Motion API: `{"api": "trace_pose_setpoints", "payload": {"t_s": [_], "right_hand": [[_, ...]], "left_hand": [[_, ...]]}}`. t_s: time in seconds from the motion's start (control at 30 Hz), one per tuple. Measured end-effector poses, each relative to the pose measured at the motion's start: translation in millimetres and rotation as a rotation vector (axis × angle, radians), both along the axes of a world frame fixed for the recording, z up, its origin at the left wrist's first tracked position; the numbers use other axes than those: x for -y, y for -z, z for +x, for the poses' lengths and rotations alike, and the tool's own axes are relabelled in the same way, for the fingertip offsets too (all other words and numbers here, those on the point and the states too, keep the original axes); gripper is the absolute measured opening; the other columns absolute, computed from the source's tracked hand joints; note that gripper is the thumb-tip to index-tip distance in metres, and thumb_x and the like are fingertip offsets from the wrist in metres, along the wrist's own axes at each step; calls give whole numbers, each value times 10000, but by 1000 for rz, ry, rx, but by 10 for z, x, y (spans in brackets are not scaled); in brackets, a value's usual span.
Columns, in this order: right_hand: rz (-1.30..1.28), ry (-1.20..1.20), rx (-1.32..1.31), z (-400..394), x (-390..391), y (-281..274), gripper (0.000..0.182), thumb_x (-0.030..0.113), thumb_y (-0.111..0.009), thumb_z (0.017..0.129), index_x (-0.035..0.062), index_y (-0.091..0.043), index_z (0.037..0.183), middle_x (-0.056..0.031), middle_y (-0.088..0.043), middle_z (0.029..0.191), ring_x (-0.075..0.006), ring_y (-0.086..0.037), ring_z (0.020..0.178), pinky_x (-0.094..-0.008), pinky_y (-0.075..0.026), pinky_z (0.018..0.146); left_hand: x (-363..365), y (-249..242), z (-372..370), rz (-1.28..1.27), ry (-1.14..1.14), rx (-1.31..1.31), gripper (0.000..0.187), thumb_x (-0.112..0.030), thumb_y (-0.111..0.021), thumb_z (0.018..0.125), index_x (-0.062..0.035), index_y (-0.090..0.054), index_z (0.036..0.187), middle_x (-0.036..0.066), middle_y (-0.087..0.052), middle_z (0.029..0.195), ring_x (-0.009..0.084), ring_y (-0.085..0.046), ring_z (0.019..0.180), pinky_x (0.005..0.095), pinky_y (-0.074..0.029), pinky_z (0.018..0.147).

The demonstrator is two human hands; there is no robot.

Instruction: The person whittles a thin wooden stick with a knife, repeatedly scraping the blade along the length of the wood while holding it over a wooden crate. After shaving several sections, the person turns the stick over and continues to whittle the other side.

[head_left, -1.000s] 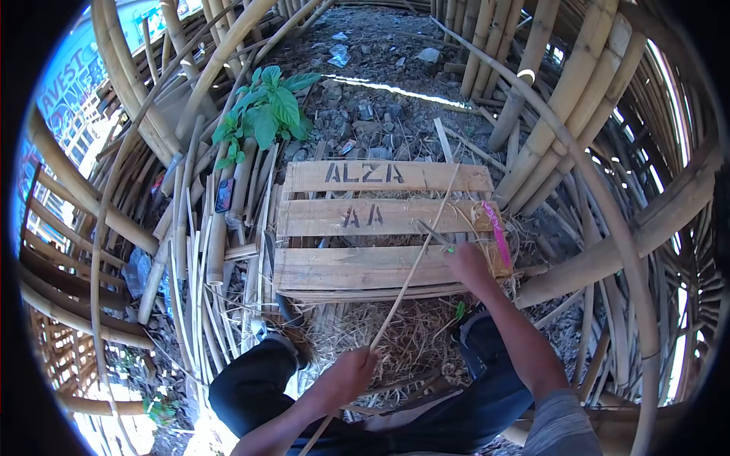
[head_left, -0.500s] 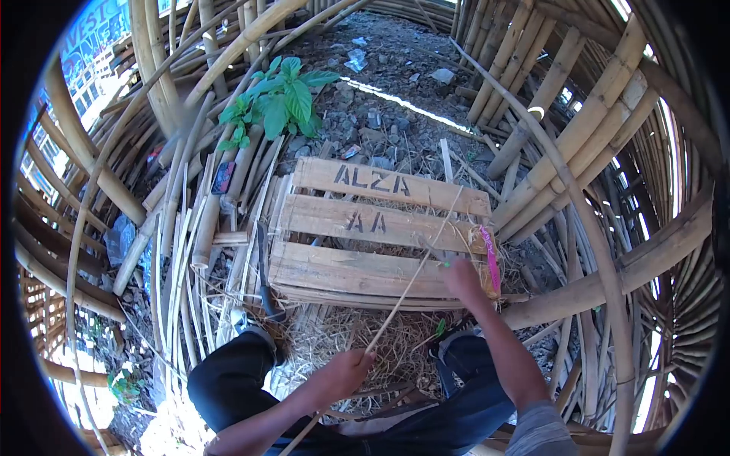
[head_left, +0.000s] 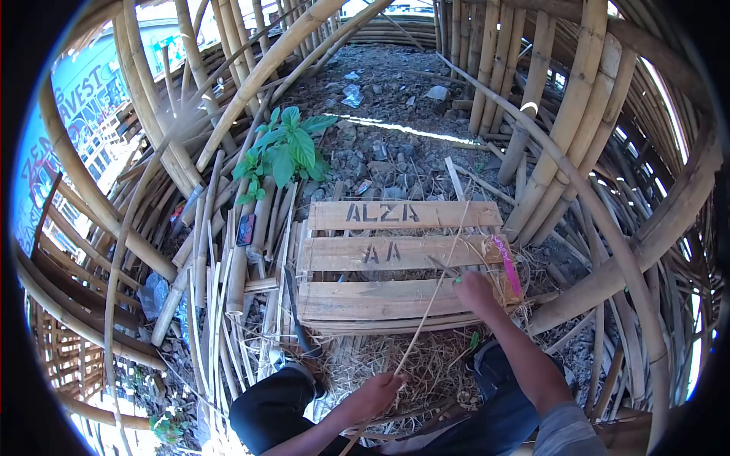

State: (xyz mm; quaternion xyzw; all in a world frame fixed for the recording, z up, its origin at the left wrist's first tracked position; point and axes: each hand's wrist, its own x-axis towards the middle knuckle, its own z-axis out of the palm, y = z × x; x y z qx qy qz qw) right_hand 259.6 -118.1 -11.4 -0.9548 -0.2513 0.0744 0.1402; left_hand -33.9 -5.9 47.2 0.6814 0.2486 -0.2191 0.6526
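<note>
My left hand (head_left: pixel 376 395) is closed around a long, thin bamboo strip (head_left: pixel 423 323), low in front of the wooden crate. The strip slants up across the slats, its far end beyond the crate's right half. Beside the strip, over the crate's right side, my right hand (head_left: pixel 477 291) is closed on a small knife (head_left: pixel 441 265); its narrow blade points toward the strip, and a bit of green shows at the fist. Under them the slatted crate (head_left: pixel 380 295) bears the letters ALZA and AA. A pink ribbon (head_left: pixel 508 267) hangs at its right edge.
A dark, long-bladed tool (head_left: pixel 295 308) leans at the crate's left side. Split bamboo pieces (head_left: pixel 220 304) lie to the left, near a green plant (head_left: pixel 293 148). Bamboo poles (head_left: pixel 582 114) stand at right. Shavings (head_left: pixel 342 376) cover the ground between my legs.
The camera view has shifted, so the crate appears lower and farther right. My left hand has moved lower along with the strip; both hands keep their hold.
</note>
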Motion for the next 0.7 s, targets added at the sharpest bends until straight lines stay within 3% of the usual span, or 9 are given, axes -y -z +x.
{"api": "trace_pose_setpoints", "payload": {"t_s": [0.13,0.2,0.3,0.37,0.43,0.47,0.57,0.6,0.7], "right_hand": [[-29,-7,-12,150,59,45,302,246,-522,766,-44,-608,769,-223,-614,792,-388,-604,774,-455,-484,695],[-100,-283,-201,-56,-3,10,322,257,-525,769,-57,-594,771,-241,-606,808,-412,-593,778,-465,-479,704],[-38,-379,-169,-515,-57,-239,348,268,-561,766,-76,-611,779,-290,-588,760,-414,-596,768,-459,-485,697],[-53,-348,-169,-444,-61,-186,353,275,-567,769,-75,-610,768,-300,-586,771,-411,-601,759,-450,-490,683],[-51,-148,-152,-188,-32,-176,353,289,-547,763,-60,-601,760,-252,-600,746,-400,-603,745,-457,-483,695],[31,-81,-11,48,27,65,342,284,-557,760,-54,-605,739,-248,-604,753,-395,-607,746,-455,-484,683],[51,-28,-3,278,106,131,319,265,-565,749,-50,-608,723,-248,-606,754,-382,-611,749,-454,-485,678],[-57,-240,24,157,93,-37,296,242,-561,742,-50,-609,725,-256,-605,758,-373,-613,751,-457,-485,669],[64,-259,-157,-246,-38,6,294,224,-565,753,-65,-596,705,-277,-572,656,-404,-601,679,-459,-482,629]], "left_hand": [[24,-33,6,-10,-4,-20,385,-380,-402,940,-52,-437,741,-42,-356,504,73,-352,421,259,-291,381],[-5,26,19,-16,-4,-30,387,-385,-402,940,-54,-435,742,-43,-352,507,72,-348,419,258,-289,379],[-25,6,24,-16,0,-60,379,-385,-407,938,-59,-428,746,-47,-338,511,69,-334,415,254,-277,376],[-27,14,10,-7,12,-84,370,-381,-412,938,-62,-424,751,-49,-327,512,67,-323,414,252,-268,374],[-3,70,16,-98,-20,-57,349,-374,-419,937,-71,-419,766,-53,-305,514,64,-304,412,248,-254,373],[16,33,28,-94,-12,-52,349,-374,-419,937,-71,-419,766,-53,-305,514,64,-304,412,248,-254,373],[31,-72,48,-99,-29,-82,343,-371,-417,939,-76,-406,766,-54,-294,512,61,-288,408,248,-239,368],[27,-69,47,-122,-34,-91,343,-372,-416,940,-76,-404,766,-53,-294,513,61,-287,408,249,-237,366],[-1,-32,42,-152,-54,-80,343,-375,-415,940,-74,-410,776,-51,-295,514,62,-285,406,252,-233,362]]}}
